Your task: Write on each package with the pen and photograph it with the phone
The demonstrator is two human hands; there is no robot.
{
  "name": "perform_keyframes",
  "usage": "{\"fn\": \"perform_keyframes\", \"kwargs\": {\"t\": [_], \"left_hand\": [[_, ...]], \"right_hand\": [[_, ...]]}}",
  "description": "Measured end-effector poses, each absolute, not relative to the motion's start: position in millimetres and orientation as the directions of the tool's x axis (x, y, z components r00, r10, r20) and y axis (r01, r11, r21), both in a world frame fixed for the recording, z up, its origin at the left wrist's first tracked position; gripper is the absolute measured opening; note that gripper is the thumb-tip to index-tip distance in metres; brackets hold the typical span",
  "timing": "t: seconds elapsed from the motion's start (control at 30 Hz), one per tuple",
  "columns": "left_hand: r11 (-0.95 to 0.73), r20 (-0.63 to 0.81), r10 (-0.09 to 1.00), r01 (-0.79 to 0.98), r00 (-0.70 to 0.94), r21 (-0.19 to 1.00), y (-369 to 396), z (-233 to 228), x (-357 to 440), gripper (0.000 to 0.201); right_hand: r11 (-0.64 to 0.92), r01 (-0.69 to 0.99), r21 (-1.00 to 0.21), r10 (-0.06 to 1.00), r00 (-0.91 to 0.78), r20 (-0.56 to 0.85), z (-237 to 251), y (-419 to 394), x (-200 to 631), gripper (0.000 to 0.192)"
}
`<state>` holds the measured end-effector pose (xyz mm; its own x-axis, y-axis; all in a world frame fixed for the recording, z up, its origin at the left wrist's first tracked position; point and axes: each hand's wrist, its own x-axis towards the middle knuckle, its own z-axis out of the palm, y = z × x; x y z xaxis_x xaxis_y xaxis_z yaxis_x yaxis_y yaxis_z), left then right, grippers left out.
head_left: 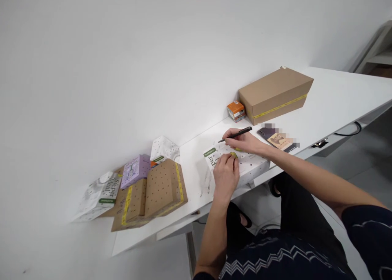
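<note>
A white cardboard box (255, 167) with a green label and dark dots lies on the table in front of me. My right hand (240, 142) is closed on a black pen (241, 133) above the box's far side, the pen's tip pointing left. Whether the tip touches the box I cannot tell. My left hand (226, 175) rests on top of the box, its fingers bent and lying on the surface beside a yellow-green patch. Both hands cover part of the box's print.
A phone (277, 139) lies right of the box. Behind stand a small orange box (235, 110) and a long brown carton (275, 94) against the wall. On the left are brown boxes (163, 186), a purple box (134, 171) and white boxes (165, 150) on the white table (339, 90).
</note>
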<state>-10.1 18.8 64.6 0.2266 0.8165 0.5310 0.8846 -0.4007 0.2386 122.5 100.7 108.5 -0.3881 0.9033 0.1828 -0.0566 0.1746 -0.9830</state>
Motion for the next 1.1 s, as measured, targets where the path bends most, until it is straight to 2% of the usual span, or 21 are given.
{"fn": "perform_keyframes", "kwargs": {"t": [0.07, 0.27, 0.63, 0.73, 0.83, 0.93, 1.1], "left_hand": [[-0.399, 0.53, 0.816, 0.887, 0.23, 0.23, 19, 64, -10, 0.018], [-0.403, 0.532, 0.814, 0.887, 0.234, 0.226, 18, 65, -12, 0.018], [-0.41, 0.517, 0.817, 0.888, 0.255, 0.21, 19, 66, -11, 0.018], [-0.429, 0.466, 0.841, 0.865, 0.276, 0.26, 19, 75, -16, 0.017], [-0.35, 0.478, 0.861, 0.885, 0.175, 0.306, 19, 80, -25, 0.019], [-0.289, 0.54, 0.836, 0.915, 0.099, 0.28, 21, 75, -31, 0.02], [-0.309, 0.571, 0.809, 0.927, 0.138, 0.213, 23, 63, -30, 0.019]], "right_hand": [[0.177, -0.02, -0.984, 0.907, -0.386, 0.171, 100, 111, 117, 0.009], [-0.033, -0.104, -0.994, 0.935, -0.354, 0.006, 83, 123, 109, 0.008], [-0.16, -0.19, -0.969, 0.924, -0.375, -0.079, 82, 127, 106, 0.012], [-0.141, -0.157, -0.977, 0.935, -0.344, -0.079, 77, 130, 105, 0.011], [-0.081, -0.115, -0.99, 0.943, -0.329, -0.039, 70, 132, 104, 0.009], [-0.044, -0.107, -0.993, 0.941, -0.338, -0.005, 64, 133, 104, 0.012], [0.027, -0.084, -0.996, 0.937, -0.344, 0.054, 58, 135, 107, 0.015]]}}
